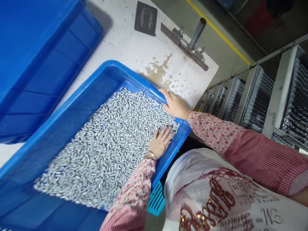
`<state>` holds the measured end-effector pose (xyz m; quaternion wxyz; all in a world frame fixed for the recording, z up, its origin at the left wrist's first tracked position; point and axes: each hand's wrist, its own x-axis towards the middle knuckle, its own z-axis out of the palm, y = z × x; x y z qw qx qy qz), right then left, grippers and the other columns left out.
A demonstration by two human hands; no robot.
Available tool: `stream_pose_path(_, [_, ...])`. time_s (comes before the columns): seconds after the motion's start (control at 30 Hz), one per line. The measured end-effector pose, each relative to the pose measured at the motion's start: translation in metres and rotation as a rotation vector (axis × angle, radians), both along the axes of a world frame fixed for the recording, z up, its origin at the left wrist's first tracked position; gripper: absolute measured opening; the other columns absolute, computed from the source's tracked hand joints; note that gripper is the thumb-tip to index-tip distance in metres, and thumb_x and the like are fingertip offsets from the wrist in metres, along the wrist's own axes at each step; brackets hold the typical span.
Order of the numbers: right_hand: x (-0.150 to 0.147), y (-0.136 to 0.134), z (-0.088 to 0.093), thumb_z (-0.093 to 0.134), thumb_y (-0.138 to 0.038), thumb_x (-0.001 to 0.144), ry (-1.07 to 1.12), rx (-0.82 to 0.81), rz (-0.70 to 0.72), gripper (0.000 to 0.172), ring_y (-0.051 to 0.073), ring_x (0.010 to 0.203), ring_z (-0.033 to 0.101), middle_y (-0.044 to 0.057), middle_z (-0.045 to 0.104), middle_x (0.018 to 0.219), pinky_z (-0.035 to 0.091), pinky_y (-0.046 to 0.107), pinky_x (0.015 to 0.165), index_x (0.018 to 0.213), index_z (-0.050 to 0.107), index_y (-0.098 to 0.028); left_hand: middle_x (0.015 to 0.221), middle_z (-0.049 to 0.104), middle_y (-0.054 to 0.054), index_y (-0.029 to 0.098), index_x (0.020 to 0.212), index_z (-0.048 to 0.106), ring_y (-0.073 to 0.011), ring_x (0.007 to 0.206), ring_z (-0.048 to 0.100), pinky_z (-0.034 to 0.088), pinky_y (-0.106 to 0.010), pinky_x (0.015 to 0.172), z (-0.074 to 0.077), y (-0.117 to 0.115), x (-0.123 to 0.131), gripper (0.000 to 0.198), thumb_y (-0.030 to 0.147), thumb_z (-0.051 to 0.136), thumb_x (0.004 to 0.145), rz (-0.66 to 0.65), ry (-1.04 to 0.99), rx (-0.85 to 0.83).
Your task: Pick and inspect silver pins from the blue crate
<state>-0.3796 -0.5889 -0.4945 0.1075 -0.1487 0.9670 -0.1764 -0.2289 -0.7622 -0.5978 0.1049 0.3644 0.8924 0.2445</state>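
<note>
A large blue plastic tub (81,93) lies slanted across the view, its floor covered with a layer of small silvery spindle-shaped pieces (108,144). My left hand (160,141), a bangle at its wrist, rests palm down on the pieces near the tub's near side, fingers spread. My right hand (176,104) grips the tub's rim at the near right corner, with the thumb and fingers on either side of the edge. Both arms wear pink patterned sleeves.
Another blue tub (40,64) stands at the upper left on the worn white tabletop (120,41). Farther along lie a dark square plate (145,18) and a metal bar with an upright tube (197,33). Racks of metal trays (257,96) line the right. A turquoise slatted piece (157,199) shows below.
</note>
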Motion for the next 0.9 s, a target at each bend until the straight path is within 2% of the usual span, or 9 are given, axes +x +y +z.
stream_pose_path(0.13, [-0.001, -0.002, 0.004, 0.038, -0.021, 0.093, -0.024, 0.042, -0.003, 0.056, 0.03, 0.102, 0.058, 0.016, 0.057, 0.124, 0.048, 0.042, 0.085, 0.147, 0.025, -0.018, 0.157, 0.015, -0.021, 0.015, 0.15, 0.028, -0.0378, 0.146, 0.007, 0.013, -0.066, 0.112, -0.002, -0.026, 0.019, 0.072, 0.049, 0.047, 0.089, 0.583, 0.052, -0.139])
stream_pose_path(0.2, [-0.001, -0.002, 0.005, 0.037, -0.021, 0.093, -0.034, 0.064, 0.005, 0.057, 0.03, 0.102, 0.058, 0.016, 0.057, 0.124, 0.048, 0.042, 0.085, 0.148, 0.022, -0.019, 0.157, 0.009, -0.024, 0.011, 0.149, 0.027, -0.0415, 0.145, 0.0, 0.016, -0.068, 0.11, -0.007, -0.024, 0.019, 0.078, 0.053, 0.049, 0.087, 0.653, 0.05, -0.14])
stream_pose_path(0.27, [-0.002, -0.002, 0.005, 0.036, -0.021, 0.093, -0.039, 0.081, 0.013, 0.058, 0.029, 0.102, 0.058, 0.016, 0.056, 0.125, 0.048, 0.041, 0.084, 0.149, 0.018, -0.02, 0.158, 0.011, -0.023, 0.012, 0.148, 0.03, -0.0408, 0.146, 0.001, 0.018, -0.066, 0.111, -0.01, -0.011, 0.013, 0.074, 0.051, 0.048, 0.088, 0.556, 0.031, -0.116])
stream_pose_path(0.43, [-0.001, 0.0, 0.003, 0.036, -0.02, 0.092, -0.023, 0.045, 0.024, 0.061, 0.029, 0.101, 0.058, 0.015, 0.057, 0.125, 0.047, 0.042, 0.085, 0.15, 0.015, -0.02, 0.153, 0.033, -0.013, 0.019, 0.141, 0.045, -0.0289, 0.145, 0.019, 0.024, -0.051, 0.116, -0.008, 0.028, -0.01, 0.048, 0.032, 0.038, 0.095, 0.08, -0.022, 0.008])
stream_pose_path(0.5, [-0.001, 0.002, 0.0, 0.037, -0.02, 0.091, -0.011, 0.012, 0.028, 0.061, 0.029, 0.1, 0.058, 0.015, 0.056, 0.126, 0.047, 0.043, 0.086, 0.149, 0.017, -0.02, 0.15, 0.039, -0.011, 0.018, 0.139, 0.047, -0.0237, 0.142, 0.029, 0.029, -0.045, 0.115, -0.004, 0.032, -0.013, 0.045, 0.028, 0.034, 0.097, 0.004, -0.041, 0.068])
stream_pose_path(0.6, [-0.002, 0.005, -0.007, 0.039, -0.021, 0.091, 0.006, -0.045, 0.029, 0.059, 0.028, 0.098, 0.058, 0.015, 0.057, 0.126, 0.048, 0.042, 0.085, 0.147, 0.024, -0.019, 0.146, 0.044, -0.012, 0.016, 0.137, 0.049, -0.0203, 0.136, 0.039, 0.034, -0.041, 0.113, 0.004, 0.019, -0.009, 0.044, 0.027, 0.035, 0.096, 0.025, -0.075, 0.088])
stream_pose_path(0.67, [-0.003, 0.006, -0.012, 0.041, -0.021, 0.09, 0.01, -0.079, 0.024, 0.058, 0.028, 0.096, 0.059, 0.015, 0.057, 0.124, 0.048, 0.043, 0.085, 0.146, 0.028, -0.018, 0.145, 0.046, -0.012, 0.019, 0.134, 0.052, -0.0223, 0.136, 0.04, 0.034, -0.045, 0.113, 0.011, 0.0, 0.001, 0.042, 0.027, 0.038, 0.095, 0.168, -0.088, 0.054])
stream_pose_path(0.77, [-0.004, 0.007, -0.013, 0.042, -0.021, 0.089, 0.028, -0.148, 0.014, 0.057, 0.028, 0.098, 0.058, 0.015, 0.058, 0.122, 0.048, 0.045, 0.088, 0.145, 0.032, -0.018, 0.139, 0.052, -0.017, 0.014, 0.13, 0.053, -0.0259, 0.131, 0.047, 0.041, -0.046, 0.107, 0.024, -0.032, 0.024, 0.042, 0.032, 0.042, 0.093, 0.57, -0.113, 0.046])
stream_pose_path(0.9, [0.014, 0.022, 0.0, 0.042, -0.023, 0.089, 0.221, -0.313, -0.027, 0.051, 0.029, 0.121, 0.047, 0.015, 0.05, 0.133, 0.041, 0.049, 0.101, 0.14, 0.04, -0.017, 0.106, 0.07, -0.013, 0.014, 0.116, 0.059, -0.0218, 0.096, 0.068, 0.055, -0.038, 0.087, 0.056, -0.047, 0.061, 0.037, 0.039, 0.045, 0.092, 0.96, -0.148, 0.202])
